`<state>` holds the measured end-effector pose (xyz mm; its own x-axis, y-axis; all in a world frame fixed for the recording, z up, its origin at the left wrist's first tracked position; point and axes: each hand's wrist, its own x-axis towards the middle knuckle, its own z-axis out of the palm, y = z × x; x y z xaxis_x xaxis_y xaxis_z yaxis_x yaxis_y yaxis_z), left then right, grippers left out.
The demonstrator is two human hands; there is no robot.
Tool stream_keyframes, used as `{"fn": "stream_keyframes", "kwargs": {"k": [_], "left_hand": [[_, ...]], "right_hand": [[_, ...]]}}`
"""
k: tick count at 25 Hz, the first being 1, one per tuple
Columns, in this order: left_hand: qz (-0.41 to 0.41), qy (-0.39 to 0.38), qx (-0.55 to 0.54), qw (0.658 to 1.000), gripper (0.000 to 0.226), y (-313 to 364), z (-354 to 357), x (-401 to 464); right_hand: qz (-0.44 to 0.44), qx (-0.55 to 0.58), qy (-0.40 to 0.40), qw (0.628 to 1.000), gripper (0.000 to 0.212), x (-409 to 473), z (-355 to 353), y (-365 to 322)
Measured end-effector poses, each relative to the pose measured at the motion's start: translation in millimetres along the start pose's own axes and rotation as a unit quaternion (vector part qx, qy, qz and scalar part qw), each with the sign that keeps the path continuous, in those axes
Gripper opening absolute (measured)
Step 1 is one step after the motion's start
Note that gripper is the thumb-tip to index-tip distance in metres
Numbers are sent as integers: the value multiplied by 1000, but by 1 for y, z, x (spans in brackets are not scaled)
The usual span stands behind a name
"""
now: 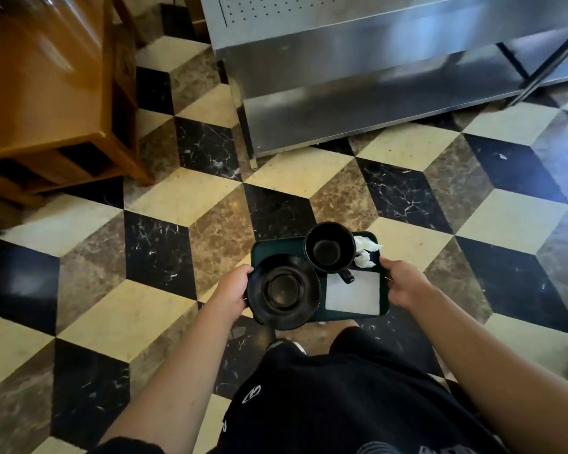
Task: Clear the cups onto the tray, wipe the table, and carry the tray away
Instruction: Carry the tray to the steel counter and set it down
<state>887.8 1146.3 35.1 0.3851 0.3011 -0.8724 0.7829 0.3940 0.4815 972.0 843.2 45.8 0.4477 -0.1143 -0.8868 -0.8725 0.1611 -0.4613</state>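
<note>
I hold a dark green tray (pixel 277 245) level in front of my body, above the floor. My left hand (pixel 232 287) grips its left edge and my right hand (pixel 404 283) grips its right edge. On the tray's left side stands a black cup on a black saucer (pixel 282 291). A second black cup (pixel 330 247) stands at the back, its handle pointing toward me. Crumpled white tissue (pixel 366 252) lies at the back right corner, and a flat white cloth (pixel 353 291) lies at the front right.
The floor (pixel 184 198) is a checkered pattern of black, cream and brown tiles. A stainless steel counter (pixel 374 77) with a lower shelf stands ahead. Wooden furniture (pixel 43 93) stands at the left. My dark shorts (pixel 341 404) fill the bottom.
</note>
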Motion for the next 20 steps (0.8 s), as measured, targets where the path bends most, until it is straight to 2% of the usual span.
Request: {"fn": "stream_keyframes", "kwargs": {"k": [11, 13, 20], "left_hand": [[26, 30, -31, 999, 22, 189, 88, 54], [27, 26, -35, 999, 23, 225, 103, 63], [65, 21, -50, 996, 21, 343, 135, 116]], "right_hand": [[11, -35, -66, 997, 20, 101, 76, -224], [2, -35, -66, 997, 26, 115, 90, -264], [-17, -34, -60, 997, 29, 161, 139, -385]]}}
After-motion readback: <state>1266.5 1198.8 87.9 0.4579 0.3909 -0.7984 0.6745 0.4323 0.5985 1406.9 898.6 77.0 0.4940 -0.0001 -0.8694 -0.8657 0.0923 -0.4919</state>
